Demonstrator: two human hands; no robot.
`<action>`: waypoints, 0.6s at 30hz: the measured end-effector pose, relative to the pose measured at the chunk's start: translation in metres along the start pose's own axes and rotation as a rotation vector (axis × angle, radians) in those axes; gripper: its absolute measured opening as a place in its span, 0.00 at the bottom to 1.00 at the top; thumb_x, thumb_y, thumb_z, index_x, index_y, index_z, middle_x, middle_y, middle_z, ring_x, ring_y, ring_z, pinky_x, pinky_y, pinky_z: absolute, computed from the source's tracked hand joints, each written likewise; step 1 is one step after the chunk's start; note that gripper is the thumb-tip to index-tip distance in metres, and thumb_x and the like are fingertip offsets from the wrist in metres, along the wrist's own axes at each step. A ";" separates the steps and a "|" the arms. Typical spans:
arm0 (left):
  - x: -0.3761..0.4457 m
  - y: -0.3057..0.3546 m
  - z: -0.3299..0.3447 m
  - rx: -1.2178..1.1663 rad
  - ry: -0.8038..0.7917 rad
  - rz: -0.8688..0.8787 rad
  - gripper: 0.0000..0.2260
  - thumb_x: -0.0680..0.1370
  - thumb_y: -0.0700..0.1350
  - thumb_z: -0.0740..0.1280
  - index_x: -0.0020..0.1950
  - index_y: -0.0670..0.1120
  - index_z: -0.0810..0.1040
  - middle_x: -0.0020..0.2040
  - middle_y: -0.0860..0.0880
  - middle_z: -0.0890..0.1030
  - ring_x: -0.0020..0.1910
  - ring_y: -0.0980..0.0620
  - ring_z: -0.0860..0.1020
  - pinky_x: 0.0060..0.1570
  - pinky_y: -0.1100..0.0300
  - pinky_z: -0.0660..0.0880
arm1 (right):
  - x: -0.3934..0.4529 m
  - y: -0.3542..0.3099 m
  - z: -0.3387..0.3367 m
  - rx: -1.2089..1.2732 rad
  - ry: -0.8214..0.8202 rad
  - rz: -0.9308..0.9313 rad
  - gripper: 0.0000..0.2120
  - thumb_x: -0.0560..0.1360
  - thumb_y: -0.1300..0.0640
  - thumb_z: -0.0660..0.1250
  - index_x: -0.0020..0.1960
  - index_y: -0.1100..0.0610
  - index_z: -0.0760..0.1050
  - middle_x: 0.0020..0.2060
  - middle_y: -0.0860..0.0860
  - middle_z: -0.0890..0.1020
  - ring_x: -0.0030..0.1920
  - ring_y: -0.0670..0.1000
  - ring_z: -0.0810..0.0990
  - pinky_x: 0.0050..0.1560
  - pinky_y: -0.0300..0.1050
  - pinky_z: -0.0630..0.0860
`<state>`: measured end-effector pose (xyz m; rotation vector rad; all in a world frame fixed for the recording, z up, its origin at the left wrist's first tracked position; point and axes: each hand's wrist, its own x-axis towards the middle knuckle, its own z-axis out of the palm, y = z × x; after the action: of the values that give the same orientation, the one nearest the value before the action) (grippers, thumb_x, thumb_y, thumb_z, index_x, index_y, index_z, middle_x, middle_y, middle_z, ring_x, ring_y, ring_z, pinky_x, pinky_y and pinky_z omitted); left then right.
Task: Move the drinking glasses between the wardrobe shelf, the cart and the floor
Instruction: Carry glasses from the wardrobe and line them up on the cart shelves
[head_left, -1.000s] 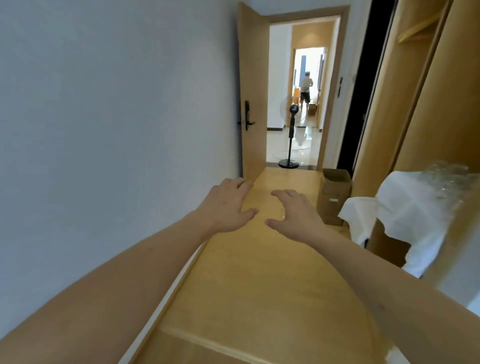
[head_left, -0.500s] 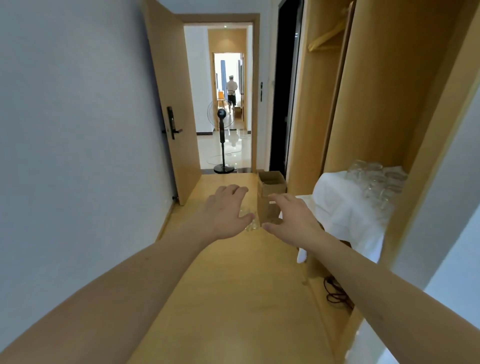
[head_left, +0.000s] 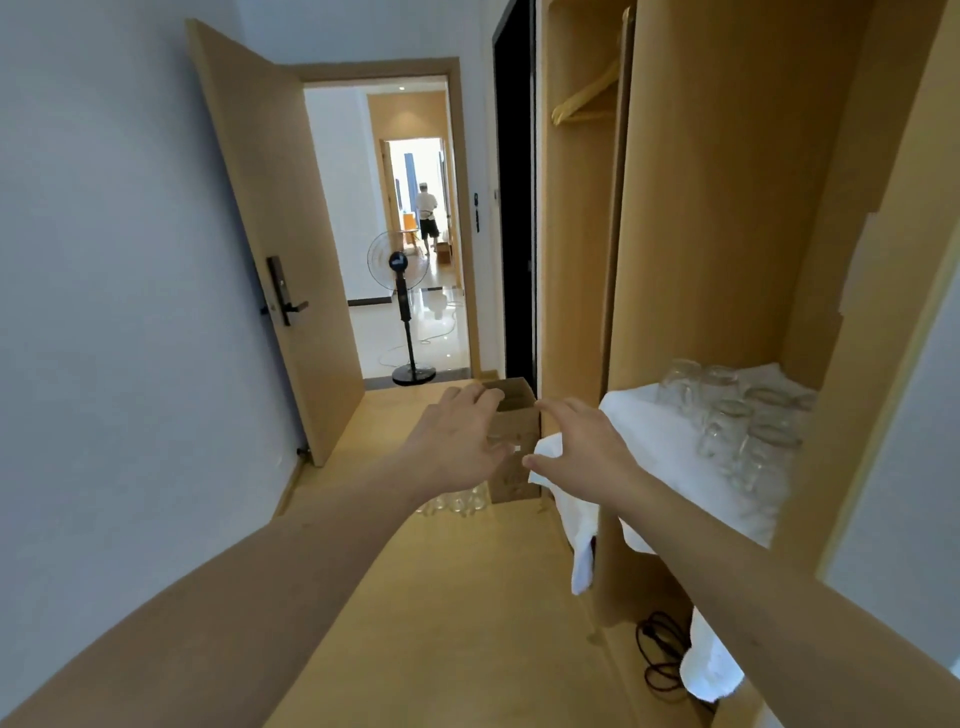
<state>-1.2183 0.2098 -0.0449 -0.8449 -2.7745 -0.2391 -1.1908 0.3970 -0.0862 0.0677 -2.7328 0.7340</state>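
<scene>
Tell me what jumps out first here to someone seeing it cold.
Two bare forearms reach forward mid-frame, left hand and right hand both open and holding nothing. To the right, a cluster of drinking glasses stands on a white cloth over the wardrobe shelf. More glasses on the floor peek out below the left hand, beside a cardboard box.

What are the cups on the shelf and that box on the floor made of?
The cups look like clear glass: you can see the white cloth through them, and their rims shine. The box looks like plain brown cardboard, dull and matte, with open flaps.
</scene>
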 end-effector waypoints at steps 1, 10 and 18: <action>0.010 0.000 0.004 -0.001 -0.005 -0.002 0.30 0.80 0.57 0.66 0.78 0.47 0.63 0.76 0.46 0.67 0.73 0.44 0.65 0.70 0.45 0.68 | 0.006 0.008 0.000 0.009 -0.006 0.006 0.36 0.75 0.42 0.73 0.78 0.45 0.63 0.76 0.46 0.66 0.74 0.52 0.66 0.71 0.52 0.67; 0.099 0.009 0.054 -0.020 -0.066 0.051 0.27 0.80 0.56 0.67 0.75 0.48 0.66 0.71 0.46 0.72 0.68 0.44 0.69 0.65 0.47 0.72 | 0.058 0.074 0.005 -0.034 -0.028 0.124 0.36 0.74 0.41 0.72 0.78 0.45 0.62 0.77 0.46 0.65 0.74 0.53 0.66 0.71 0.52 0.68; 0.198 -0.003 0.085 -0.081 -0.096 0.215 0.30 0.80 0.57 0.67 0.77 0.47 0.64 0.76 0.47 0.68 0.74 0.44 0.65 0.70 0.46 0.69 | 0.110 0.112 0.002 -0.146 0.037 0.277 0.37 0.73 0.40 0.72 0.78 0.47 0.63 0.76 0.47 0.66 0.74 0.54 0.66 0.72 0.52 0.67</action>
<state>-1.3944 0.3306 -0.0737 -1.1945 -2.7475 -0.2799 -1.3099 0.4969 -0.1078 -0.3588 -2.7813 0.5952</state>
